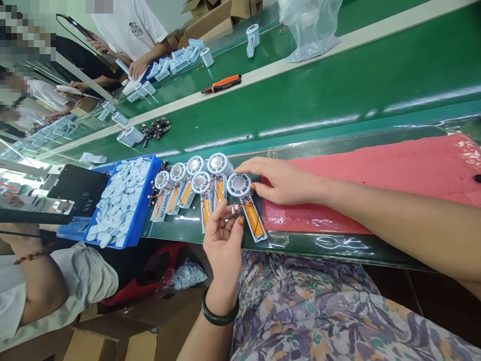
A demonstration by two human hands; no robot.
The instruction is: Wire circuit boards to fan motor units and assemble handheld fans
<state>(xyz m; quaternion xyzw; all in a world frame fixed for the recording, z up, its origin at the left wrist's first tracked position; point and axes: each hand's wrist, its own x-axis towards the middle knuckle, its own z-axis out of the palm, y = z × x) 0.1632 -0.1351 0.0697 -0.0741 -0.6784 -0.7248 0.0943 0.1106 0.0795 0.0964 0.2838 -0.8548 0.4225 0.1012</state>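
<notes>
My right hand (285, 180) lies palm down, its fingertips touching the rim of a round white fan unit with a silver centre (239, 184). Red wires link that unit to an orange battery strip in a white holder (253, 218). My left hand (223, 240) pinches a small white wire connector (235, 208) between thumb and fingers, just below the fan units. Several similar fan units (200, 182) stand close together on the green belt, each with its own strip. A jade bangle circles my left wrist.
A blue crate of pale blue plastic parts (150, 185) sits left of the units, beside a black device (77, 188). A pink foam mat (361, 180) lies under my right forearm. Black circuit boards (156, 130) and orange-handled pliers (221, 84) lie farther along the belts, where co-workers handle parts.
</notes>
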